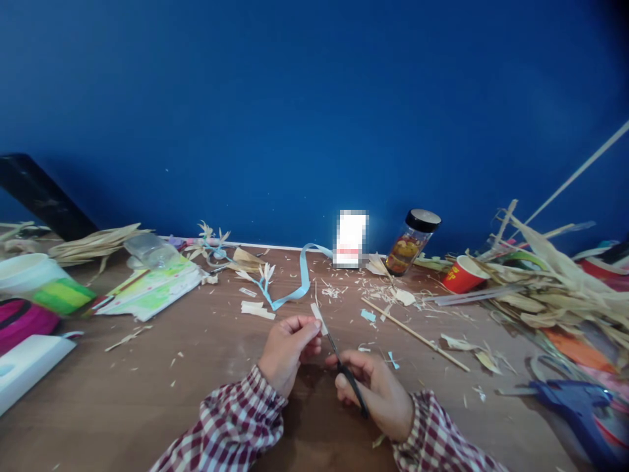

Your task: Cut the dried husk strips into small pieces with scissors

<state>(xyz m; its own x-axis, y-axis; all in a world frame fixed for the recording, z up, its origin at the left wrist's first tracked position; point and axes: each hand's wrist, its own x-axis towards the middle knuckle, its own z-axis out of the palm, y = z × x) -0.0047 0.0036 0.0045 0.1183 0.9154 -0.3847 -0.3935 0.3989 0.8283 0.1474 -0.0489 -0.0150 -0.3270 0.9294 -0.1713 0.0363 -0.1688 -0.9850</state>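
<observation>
Between the thumb and fingers of my left hand is a small pale strip, which looks like a piece of corn husk. My right hand grips the dark handles of a pair of scissors. Their blades point up and left, close to the strip; whether they touch it I cannot tell. Beyond my left hand lie more pale pieces and a husk flower with a light blue ribbon trailing from it.
A tilted jar with a black lid stands by the blue wall. At right are a red cup, a heap of dry husks, a thin stick and a blue glue gun. A painted sheet lies left. Scraps litter the brown table.
</observation>
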